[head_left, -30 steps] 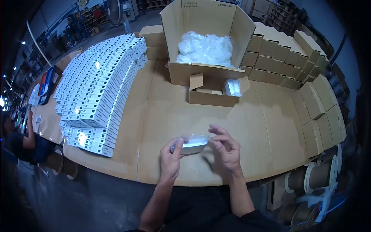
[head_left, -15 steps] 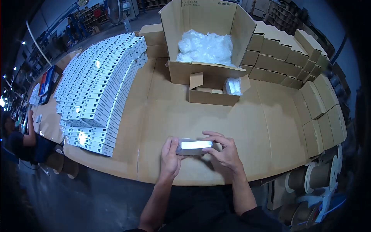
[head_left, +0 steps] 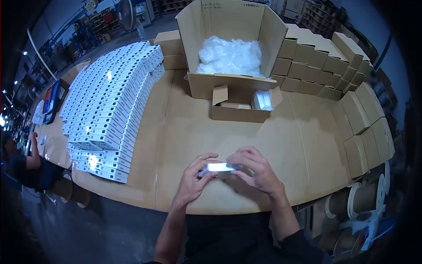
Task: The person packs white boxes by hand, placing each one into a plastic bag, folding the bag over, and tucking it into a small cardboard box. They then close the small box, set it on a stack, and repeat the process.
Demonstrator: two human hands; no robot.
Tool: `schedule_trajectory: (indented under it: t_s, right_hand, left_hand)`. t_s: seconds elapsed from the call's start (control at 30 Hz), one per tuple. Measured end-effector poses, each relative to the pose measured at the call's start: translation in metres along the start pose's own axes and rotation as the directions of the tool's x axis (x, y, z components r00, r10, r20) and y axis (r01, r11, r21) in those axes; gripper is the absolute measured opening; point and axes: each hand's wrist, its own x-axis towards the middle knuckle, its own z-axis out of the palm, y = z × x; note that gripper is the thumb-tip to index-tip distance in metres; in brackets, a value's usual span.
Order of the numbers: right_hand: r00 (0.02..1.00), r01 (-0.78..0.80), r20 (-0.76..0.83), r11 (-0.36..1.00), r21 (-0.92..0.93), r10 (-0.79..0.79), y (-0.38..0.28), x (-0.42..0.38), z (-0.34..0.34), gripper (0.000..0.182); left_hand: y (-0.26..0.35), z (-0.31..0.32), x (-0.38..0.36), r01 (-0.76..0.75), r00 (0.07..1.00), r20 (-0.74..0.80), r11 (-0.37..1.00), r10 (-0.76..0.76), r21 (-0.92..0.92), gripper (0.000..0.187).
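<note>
Above the near part of the table I hold a small white box (head_left: 220,167), which seems to be in a clear plastic sleeve. My left hand (head_left: 191,181) grips its left end between thumb and fingers. At the right end, my right hand (head_left: 258,170) has its thumb below and its fingers curled over the top, slightly blurred. Beyond both hands stands a small brown carton (head_left: 239,115) with its end flaps up. A plastic-wrapped white box (head_left: 263,100) sticks up at that carton's right end.
Stacked white boxes (head_left: 107,105) cover the table's left side. A large carton (head_left: 233,83) of clear plastic bags (head_left: 231,56) stands at the back. Brown cartons line the back right (head_left: 303,66) and right edge (head_left: 362,112). Cable spools (head_left: 365,198) stand below right. Another person (head_left: 26,158) is far left.
The fingers of my left hand have shifted over the box's left end, and my right fingers have moved inward over its top. The camera view has shifted slightly.
</note>
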Motion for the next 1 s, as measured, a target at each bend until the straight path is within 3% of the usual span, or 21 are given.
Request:
schedule_trajectory:
  t_s: [0.07,0.13,0.17,0.23,0.27,0.3,0.37,0.5,0.53,0.63,0.7,0.73,1.0]
  right_hand:
    - [0.994,0.090,0.063,0.995,-0.039,-0.088,-0.002,0.007,-0.006,0.020]
    - [0.986,0.102,0.139,0.989,-0.106,-0.086,0.000,0.012,-0.015,0.023]
    - [0.981,0.110,0.177,0.984,-0.140,-0.084,0.002,0.015,-0.020,0.024]
    - [0.992,0.118,0.068,0.979,-0.164,-0.108,0.012,0.024,-0.029,0.021]
    - [0.993,0.121,0.015,0.977,-0.177,-0.120,0.017,0.028,-0.035,0.020]
    - [0.991,0.094,-0.073,0.969,-0.229,-0.114,0.023,0.033,-0.042,0.020]
    - [0.962,0.032,-0.246,0.945,-0.326,-0.118,0.038,0.044,-0.056,0.019]
    - [0.882,-0.145,-0.462,0.880,-0.453,-0.093,0.073,0.055,-0.062,0.018]
    - [0.868,-0.162,-0.487,0.872,-0.461,-0.097,0.082,0.057,-0.059,0.018]
    - [0.826,-0.178,-0.543,0.847,-0.502,-0.148,0.091,0.065,-0.051,0.018]
    - [0.815,-0.210,-0.559,0.820,-0.532,-0.154,0.102,0.066,-0.043,0.018]
    - [0.829,-0.251,-0.554,0.837,-0.486,-0.073,0.103,0.064,-0.040,0.016]
    - [0.835,-0.375,-0.542,0.813,-0.445,0.089,0.118,0.078,-0.032,0.017]
  left_hand:
    - [0.002,-0.006,0.007,-0.013,0.999,0.050,0.998,0.010,0.058,0.027]
    - [0.001,-0.010,0.016,0.001,0.995,0.099,0.997,-0.008,0.072,0.033]
    - [-0.001,-0.010,0.022,-0.017,0.997,0.073,1.000,0.017,-0.007,0.039]
    - [-0.002,-0.007,0.040,-0.061,0.998,0.019,0.984,0.065,-0.165,0.052]
    - [0.002,-0.009,0.045,0.051,0.998,0.035,0.975,-0.044,-0.215,0.067]
    - [0.010,-0.013,0.053,-0.031,0.999,0.013,0.999,0.030,0.045,0.070]
    - [0.021,-0.023,0.073,-0.172,0.982,0.023,0.825,0.190,0.538,0.075]
    - [0.007,-0.034,0.104,-0.131,0.991,0.083,0.600,0.107,0.789,0.078]
    - [-0.004,-0.035,0.111,-0.192,0.977,0.112,0.519,0.182,0.833,0.080]
    - [-0.022,-0.035,0.130,-0.237,0.967,0.176,0.400,0.185,0.885,0.083]
    - [-0.028,-0.029,0.134,-0.214,0.968,0.141,0.383,0.208,0.899,0.084]
    - [-0.031,-0.026,0.135,-0.201,0.968,0.125,0.374,0.218,0.905,0.085]
    - [-0.043,-0.026,0.137,-0.200,0.965,0.122,0.352,0.232,0.914,0.087]
